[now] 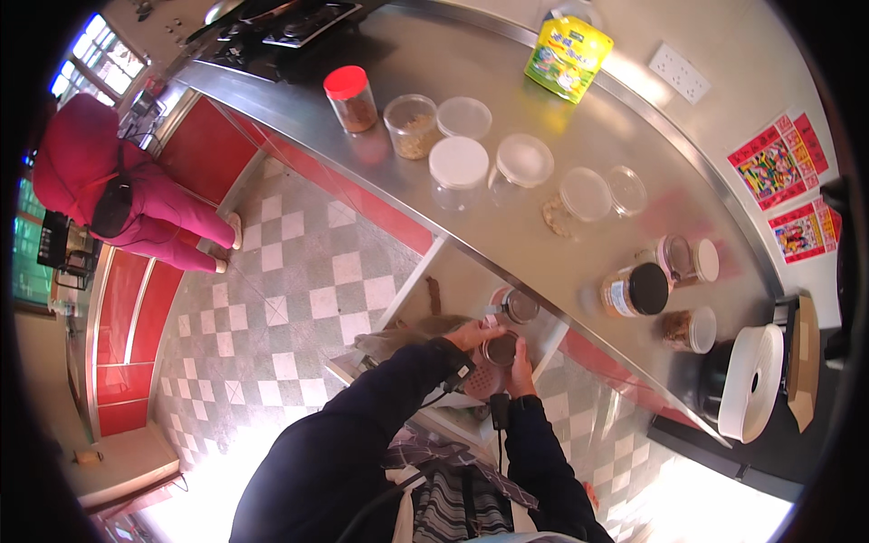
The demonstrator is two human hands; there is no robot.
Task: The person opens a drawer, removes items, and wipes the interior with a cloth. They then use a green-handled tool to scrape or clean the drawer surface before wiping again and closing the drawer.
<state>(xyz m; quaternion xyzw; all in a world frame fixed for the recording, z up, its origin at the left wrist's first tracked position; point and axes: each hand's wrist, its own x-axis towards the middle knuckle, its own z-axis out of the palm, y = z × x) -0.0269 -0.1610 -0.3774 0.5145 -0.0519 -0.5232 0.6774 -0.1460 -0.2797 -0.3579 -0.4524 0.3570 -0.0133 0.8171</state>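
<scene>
Both my hands are over an open drawer [407, 305] below the steel counter. A jar with a dark lid [501, 348] is held between them: my left hand [475, 334] is at its left side and my right hand [522, 370] at its right. Just beyond, another lidded jar [523, 307] stands in the drawer. A pinkish perforated item [485, 380] lies under the held jar, partly hidden by it. A brown strip [433, 295] and a greyish cloth or bag [434, 327] are at the drawer's left side.
Several jars line the steel counter [407, 54], including a red-lidded jar [349, 98] and a black-lidded jar [635, 290]. A yellow-green pouch [569, 58] stands by the wall. A black appliance with a white lid [750, 383] is at right. Another person [129, 183] stands at the far left.
</scene>
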